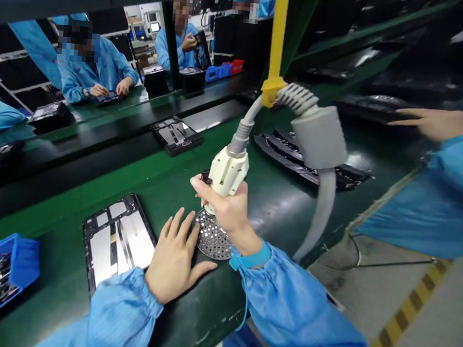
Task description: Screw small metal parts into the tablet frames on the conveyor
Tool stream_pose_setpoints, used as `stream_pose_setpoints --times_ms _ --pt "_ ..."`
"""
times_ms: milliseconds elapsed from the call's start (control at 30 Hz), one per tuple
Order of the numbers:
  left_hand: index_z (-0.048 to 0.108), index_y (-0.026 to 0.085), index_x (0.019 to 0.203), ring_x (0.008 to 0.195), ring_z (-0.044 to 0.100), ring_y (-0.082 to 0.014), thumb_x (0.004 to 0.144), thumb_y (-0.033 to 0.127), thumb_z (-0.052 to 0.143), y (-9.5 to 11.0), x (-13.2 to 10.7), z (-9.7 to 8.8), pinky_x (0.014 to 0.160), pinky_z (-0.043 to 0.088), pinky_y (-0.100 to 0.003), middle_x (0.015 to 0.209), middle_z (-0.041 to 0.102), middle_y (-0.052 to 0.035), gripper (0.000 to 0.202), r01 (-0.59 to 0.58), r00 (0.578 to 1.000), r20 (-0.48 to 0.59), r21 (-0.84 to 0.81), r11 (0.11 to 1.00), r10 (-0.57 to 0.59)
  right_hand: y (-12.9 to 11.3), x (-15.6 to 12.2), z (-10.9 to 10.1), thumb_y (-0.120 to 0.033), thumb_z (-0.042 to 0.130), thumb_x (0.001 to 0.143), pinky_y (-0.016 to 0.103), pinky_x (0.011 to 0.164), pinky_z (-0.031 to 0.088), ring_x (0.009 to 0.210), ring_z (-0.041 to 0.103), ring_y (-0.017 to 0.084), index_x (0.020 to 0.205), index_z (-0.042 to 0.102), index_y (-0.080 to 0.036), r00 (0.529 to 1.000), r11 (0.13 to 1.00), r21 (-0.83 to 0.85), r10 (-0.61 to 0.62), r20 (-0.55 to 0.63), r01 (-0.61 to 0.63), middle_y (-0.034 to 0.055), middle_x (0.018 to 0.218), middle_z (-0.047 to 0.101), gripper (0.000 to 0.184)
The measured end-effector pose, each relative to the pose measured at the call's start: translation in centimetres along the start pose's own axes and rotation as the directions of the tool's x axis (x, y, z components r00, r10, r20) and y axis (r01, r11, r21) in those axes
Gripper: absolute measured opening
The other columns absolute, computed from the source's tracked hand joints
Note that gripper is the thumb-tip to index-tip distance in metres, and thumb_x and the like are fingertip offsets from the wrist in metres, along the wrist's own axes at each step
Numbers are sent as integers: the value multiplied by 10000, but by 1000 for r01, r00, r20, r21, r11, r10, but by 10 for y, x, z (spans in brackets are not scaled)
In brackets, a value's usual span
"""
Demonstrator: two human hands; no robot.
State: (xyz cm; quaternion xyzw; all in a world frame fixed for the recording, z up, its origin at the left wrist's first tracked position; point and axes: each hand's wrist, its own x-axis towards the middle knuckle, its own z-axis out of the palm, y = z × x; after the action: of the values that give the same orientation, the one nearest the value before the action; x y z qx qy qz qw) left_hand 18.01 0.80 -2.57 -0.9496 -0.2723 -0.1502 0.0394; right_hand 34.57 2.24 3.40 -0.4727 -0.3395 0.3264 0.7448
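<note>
My right hand [230, 211] is closed around a cream-white handheld tool [228, 169] with a grey corrugated hose [240, 136] at its top. Below the tool is a round perforated metal disc [213, 238]; whether the two are joined is hidden by my fingers. My left hand [175, 258] lies palm down with fingers spread, its fingertips at the disc's left edge. Just left of that hand, a flat black-framed device panel [122, 239] with silver-white plates rests on the green bench [70, 210], partly covered by my left sleeve.
A blue bin [25, 261] of small metal parts stands at the left. Another panel [177, 135] lies farther back. A yellow post [278, 32] supports the hose and a grey cone-shaped piece [319, 138]. Black curved parts [297, 157] lie behind. A co-worker's hand [442, 124] reaches in at right.
</note>
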Motion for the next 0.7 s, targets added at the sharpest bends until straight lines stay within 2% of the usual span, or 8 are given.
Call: stream_pose_setpoints --times_ms 100,233,333,467,600,700 --pt "589 43 1431 1482 435 -452 956 732 507 0 0 7 1137 486 -628 1525 549 -253 841 15 998 57 54 998 -18 -5 -3 -1 -374 872 690 315 515 556 520 608 151 738 760 -217 1000 1000 16 -6 7 6 17 685 737 199" --pt "590 9 1421 1473 451 -449 970 697 517 3 -2 3 1136 501 -611 1550 529 -256 826 6 996 83 92 996 -13 -10 -5 1 -333 861 721 337 647 607 584 647 156 780 776 -222 998 997 62 -46 50 43 13 756 769 152" --pt "586 -2 1420 1489 441 -434 997 652 502 13 -2 -1 1139 511 -587 1542 541 -254 784 34 995 93 77 996 -42 -9 -7 0 -321 845 731 305 577 561 528 579 127 738 752 -214 998 999 35 -33 50 32 -13 668 714 142" --pt "552 20 1462 1522 407 -420 1014 630 479 28 -5 -6 1156 510 -580 1590 499 -233 760 95 987 128 15 995 -97 -5 -8 -2 -379 847 746 279 485 471 497 522 113 700 723 -206 997 999 -34 19 74 -17 -23 616 650 218" --pt "531 14 1472 1546 377 -408 1031 614 447 32 -15 -20 1148 528 -569 1608 476 -233 749 94 988 129 -45 995 -87 -5 -7 -3 -374 837 743 307 544 532 543 578 143 806 776 -229 993 1000 10 4 121 -5 -22 646 664 170" --pt "574 71 1434 1574 332 -392 1039 569 472 23 -23 -30 1159 514 -586 1621 465 -215 644 110 988 119 -67 992 -102 -2 -5 -2 -384 840 730 336 569 570 576 615 172 744 752 -240 994 1000 15 13 112 -15 -8 645 670 169"
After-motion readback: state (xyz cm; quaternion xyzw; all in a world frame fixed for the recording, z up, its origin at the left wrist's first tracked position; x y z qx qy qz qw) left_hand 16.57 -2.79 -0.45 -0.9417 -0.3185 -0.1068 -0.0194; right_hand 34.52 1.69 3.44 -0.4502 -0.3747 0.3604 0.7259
